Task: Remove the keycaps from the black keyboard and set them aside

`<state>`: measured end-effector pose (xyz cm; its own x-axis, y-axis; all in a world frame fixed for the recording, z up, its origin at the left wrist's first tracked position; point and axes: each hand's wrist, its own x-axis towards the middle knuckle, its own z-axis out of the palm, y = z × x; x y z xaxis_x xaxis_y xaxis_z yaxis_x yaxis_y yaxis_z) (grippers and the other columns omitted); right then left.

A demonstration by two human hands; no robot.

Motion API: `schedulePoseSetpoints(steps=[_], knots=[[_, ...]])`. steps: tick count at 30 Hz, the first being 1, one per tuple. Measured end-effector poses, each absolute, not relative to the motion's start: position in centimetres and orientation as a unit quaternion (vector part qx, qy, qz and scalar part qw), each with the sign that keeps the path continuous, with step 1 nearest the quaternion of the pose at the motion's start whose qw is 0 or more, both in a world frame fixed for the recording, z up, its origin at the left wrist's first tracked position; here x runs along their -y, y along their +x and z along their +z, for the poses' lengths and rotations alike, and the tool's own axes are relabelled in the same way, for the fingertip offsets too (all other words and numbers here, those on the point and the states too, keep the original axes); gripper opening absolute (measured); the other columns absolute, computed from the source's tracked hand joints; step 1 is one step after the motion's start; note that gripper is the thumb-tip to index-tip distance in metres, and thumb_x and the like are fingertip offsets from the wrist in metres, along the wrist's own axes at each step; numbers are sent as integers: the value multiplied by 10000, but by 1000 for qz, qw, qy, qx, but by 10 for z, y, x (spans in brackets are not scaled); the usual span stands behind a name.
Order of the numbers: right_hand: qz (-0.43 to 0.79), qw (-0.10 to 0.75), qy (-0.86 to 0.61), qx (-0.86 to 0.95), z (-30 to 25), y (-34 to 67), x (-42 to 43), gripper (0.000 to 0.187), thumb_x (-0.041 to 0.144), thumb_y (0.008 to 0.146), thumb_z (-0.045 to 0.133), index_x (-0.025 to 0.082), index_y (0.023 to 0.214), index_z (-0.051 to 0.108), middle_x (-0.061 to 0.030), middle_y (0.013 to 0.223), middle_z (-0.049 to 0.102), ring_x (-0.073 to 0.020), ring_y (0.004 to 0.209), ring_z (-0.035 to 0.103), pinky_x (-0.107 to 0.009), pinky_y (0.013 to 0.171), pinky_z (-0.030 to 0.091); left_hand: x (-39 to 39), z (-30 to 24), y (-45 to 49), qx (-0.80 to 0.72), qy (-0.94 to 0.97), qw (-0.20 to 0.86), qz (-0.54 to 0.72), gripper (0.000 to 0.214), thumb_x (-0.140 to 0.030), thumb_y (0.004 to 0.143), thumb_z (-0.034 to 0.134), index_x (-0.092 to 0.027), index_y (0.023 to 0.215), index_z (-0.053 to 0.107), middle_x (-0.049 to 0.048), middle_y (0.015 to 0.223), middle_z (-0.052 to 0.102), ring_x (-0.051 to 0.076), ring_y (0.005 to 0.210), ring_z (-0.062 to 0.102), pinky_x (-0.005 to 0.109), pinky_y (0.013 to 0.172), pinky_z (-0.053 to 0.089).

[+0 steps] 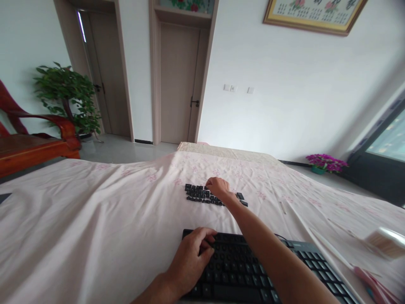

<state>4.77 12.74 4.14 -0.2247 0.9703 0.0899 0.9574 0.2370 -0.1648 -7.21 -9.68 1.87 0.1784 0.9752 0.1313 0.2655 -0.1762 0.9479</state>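
Note:
A black keyboard (237,291) lies in front of me; its upper left part shows bare round key stems. My left hand (193,255) rests on the keyboard's upper left corner, fingers bent over the edge and thumb on the key area. Beyond the keyboard, loose black keycaps (202,194) are laid out in rows on the cloth. My right hand (220,188) reaches across the keyboard to these rows. Its fingers are pinched together at the back row; whatever is between them is hidden. The right forearm covers part of the keyboard and some keycaps.
A pale floral cloth (133,219) with folds covers the surface. On the right are a clear container of thin sticks (386,241), a pink-handled item (375,283) and a loose thin stick (282,207). A cable (283,237) leaves the keyboard's back edge.

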Motion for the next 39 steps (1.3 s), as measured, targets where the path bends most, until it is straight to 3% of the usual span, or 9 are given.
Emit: schedulePoseSetpoints(steps=[12,17,23,25,28,31,35,39], knots=[[36,87,-619,780,41,38,-120,199,261,816,542,233,891,724,-66,944,709,-210,908,634,-257,690,394,97,19,-72,-483,646,417,419,384,-80,717,508,-201,1067,609,32,983,630,145,802,595,266,804,459],[30,123,-611,782,54,39,-105,344,370,922,405,192,914,700,-100,949,700,-219,895,631,-259,681,387,97,16,-72,-481,652,406,422,381,-66,713,502,-193,1054,614,32,971,631,139,790,598,262,800,462],[39,179,-540,822,87,45,-53,498,414,984,234,219,898,685,-36,962,696,-163,956,594,-213,760,365,98,13,-71,-471,668,385,428,351,-78,740,509,-193,1055,612,33,976,635,133,794,599,258,793,467],[42,232,-492,838,95,52,-32,491,414,979,250,216,854,682,-20,858,698,-155,856,610,-219,728,366,98,12,-71,-469,676,376,426,334,-86,751,508,-193,1049,613,33,977,636,131,792,600,256,786,469],[121,285,-445,840,98,68,-2,423,361,968,299,209,835,670,10,717,674,-118,664,598,-211,657,384,98,12,-71,-469,690,363,416,309,-101,767,504,-196,1037,620,31,964,641,128,779,600,256,779,470],[249,329,-416,810,89,87,23,386,389,945,354,181,864,669,-12,757,682,-106,585,573,-214,607,430,98,12,-71,-467,699,356,408,303,-107,772,504,-199,1037,617,25,958,640,123,764,599,252,758,474],[363,345,-414,761,72,110,52,314,415,891,476,176,1010,640,-44,898,692,-121,643,603,-219,569,469,100,12,-70,-470,717,337,388,278,-117,787,494,-204,1014,628,31,969,639,136,798,599,267,778,477],[382,368,-444,722,59,131,71,321,430,918,440,185,1013,624,-44,903,699,-116,640,602,-229,594,481,98,16,-68,-486,727,322,363,268,-104,770,500,-196,979,642,37,959,624,141,795,602,279,787,479]])
